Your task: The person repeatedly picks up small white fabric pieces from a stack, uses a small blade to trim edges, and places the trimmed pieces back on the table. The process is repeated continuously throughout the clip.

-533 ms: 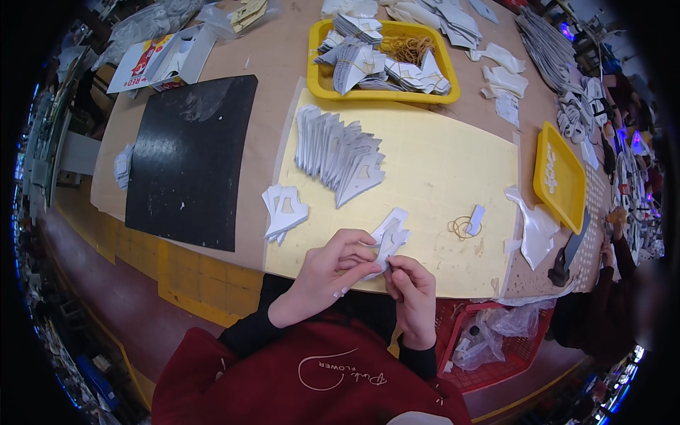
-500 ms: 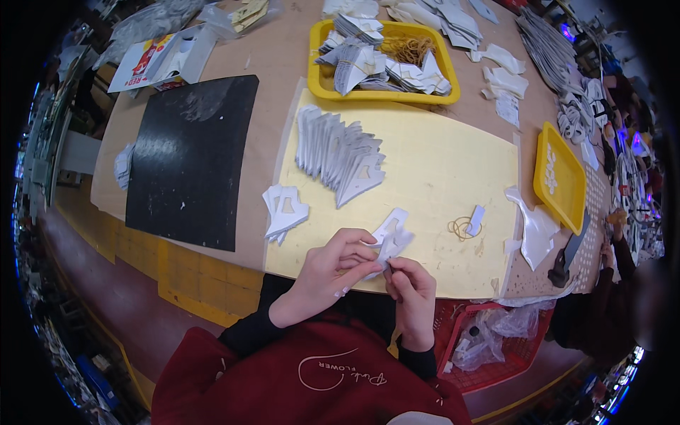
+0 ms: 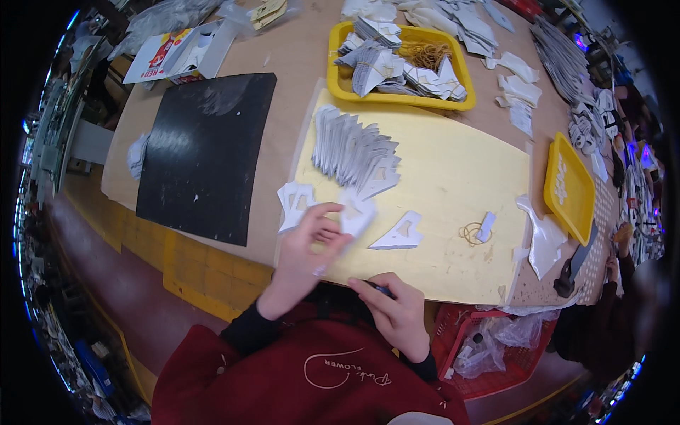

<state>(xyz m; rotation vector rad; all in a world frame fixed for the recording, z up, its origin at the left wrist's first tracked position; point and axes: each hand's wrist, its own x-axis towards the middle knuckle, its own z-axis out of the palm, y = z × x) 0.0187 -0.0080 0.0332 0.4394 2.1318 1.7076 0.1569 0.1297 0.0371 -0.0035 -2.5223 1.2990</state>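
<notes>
My left hand (image 3: 309,248) is over the near left of the yellow board, fingers curled round the edge of a white cut-out piece (image 3: 358,214), which is blurred by motion. Beside it lie a few similar white pieces (image 3: 295,202), and just beyond stands a fanned row of grey-white pieces (image 3: 354,152). Another white piece with a cut-out window (image 3: 401,234) rests flat on the board to the right. At the board's near edge my right hand (image 3: 397,308) is closed round a small dark tool (image 3: 383,290), mostly hidden by the fingers.
A yellow tray (image 3: 404,101) with bundled pieces and rubber bands stands at the back. A black mat (image 3: 205,163) lies left, a second yellow tray (image 3: 571,191) right. Loose rubber bands (image 3: 470,235) lie beside a small pale block (image 3: 486,227). A red crate (image 3: 453,354) stands below the table edge.
My left hand has moved left with a white piece, away from my right hand. My right hand has drawn down to the board's edge. The view has shifted slightly.
</notes>
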